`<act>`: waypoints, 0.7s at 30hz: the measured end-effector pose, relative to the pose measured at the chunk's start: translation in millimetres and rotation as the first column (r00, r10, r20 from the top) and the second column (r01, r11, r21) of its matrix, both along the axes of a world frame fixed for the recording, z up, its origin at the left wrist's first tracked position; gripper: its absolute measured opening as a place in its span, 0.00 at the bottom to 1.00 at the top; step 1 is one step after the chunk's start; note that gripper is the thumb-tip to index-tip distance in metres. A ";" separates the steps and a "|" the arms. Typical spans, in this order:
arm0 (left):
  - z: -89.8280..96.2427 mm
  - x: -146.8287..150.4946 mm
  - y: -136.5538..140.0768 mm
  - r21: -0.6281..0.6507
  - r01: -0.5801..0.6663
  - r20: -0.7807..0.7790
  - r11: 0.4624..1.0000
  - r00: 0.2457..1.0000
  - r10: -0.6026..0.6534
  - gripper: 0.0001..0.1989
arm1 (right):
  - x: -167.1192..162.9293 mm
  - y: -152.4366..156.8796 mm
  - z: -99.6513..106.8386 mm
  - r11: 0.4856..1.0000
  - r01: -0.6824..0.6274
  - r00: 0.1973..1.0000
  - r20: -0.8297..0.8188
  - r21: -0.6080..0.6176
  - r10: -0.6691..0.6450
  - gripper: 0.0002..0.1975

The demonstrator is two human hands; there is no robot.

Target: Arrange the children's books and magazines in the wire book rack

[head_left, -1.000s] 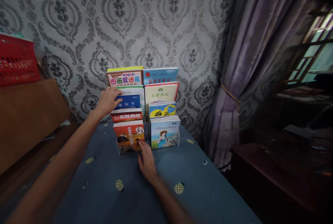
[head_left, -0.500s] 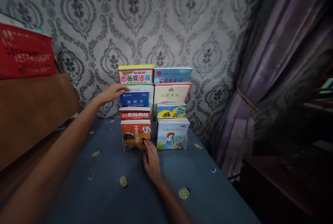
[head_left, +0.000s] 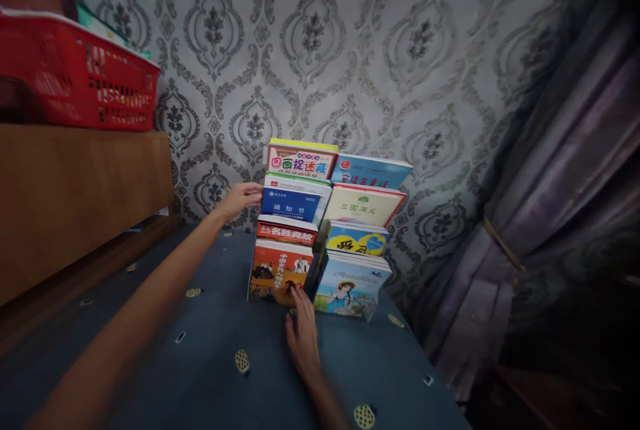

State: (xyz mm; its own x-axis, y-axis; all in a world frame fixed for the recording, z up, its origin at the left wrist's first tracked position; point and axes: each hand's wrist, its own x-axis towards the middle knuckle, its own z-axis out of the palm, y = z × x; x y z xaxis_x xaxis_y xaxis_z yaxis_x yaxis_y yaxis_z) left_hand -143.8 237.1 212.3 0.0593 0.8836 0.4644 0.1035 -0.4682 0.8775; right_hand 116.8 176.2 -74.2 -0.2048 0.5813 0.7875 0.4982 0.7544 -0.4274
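Observation:
Two columns of upright books stand in a stepped clear rack (head_left: 371,310) on the blue cloth. My left hand (head_left: 243,198) touches the left edge of the stack, beside a dark blue booklet (head_left: 291,206); its fingers are stretched out. At the front, my right hand (head_left: 304,331) rests its fingertips on the lower right of an orange book (head_left: 281,273), thumb apart. Beside that stands a light blue book (head_left: 349,285) with a girl in a hat on its cover. Behind are a red book (head_left: 286,233), a yellow-and-blue book (head_left: 356,241) and a cream book (head_left: 364,206).
A red plastic basket (head_left: 100,77) sits on a brown wooden cabinet (head_left: 80,197) at the left. Patterned wallpaper (head_left: 310,37) rises behind the books. A tied purple curtain (head_left: 480,297) hangs at the right. The blue cloth (head_left: 200,363) carries a pineapple print.
The view has swung left, so the rack appears farther right, lower and more angled. Both hands stay against the books, the left fingers at the stack's side edge.

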 end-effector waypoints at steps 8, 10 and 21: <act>-16.7 5.5 4.7 0.032 -0.073 0.131 0.997 0.989 0.068 0.19 | 1.0 -1.8 1.4 0.999 0.040 0.999 0.035 0.005 -0.040 0.28; -17.4 7.1 4.1 0.040 -0.087 0.121 0.995 0.989 0.082 0.15 | 0.8 -3.7 3.9 0.999 0.036 0.998 0.042 0.000 -0.036 0.28; -50.6 28.3 -61.1 0.444 -0.382 -0.246 0.810 0.818 0.520 0.13 | -0.2 -7.6 9.2 0.998 0.027 0.999 0.034 -0.050 -0.026 0.29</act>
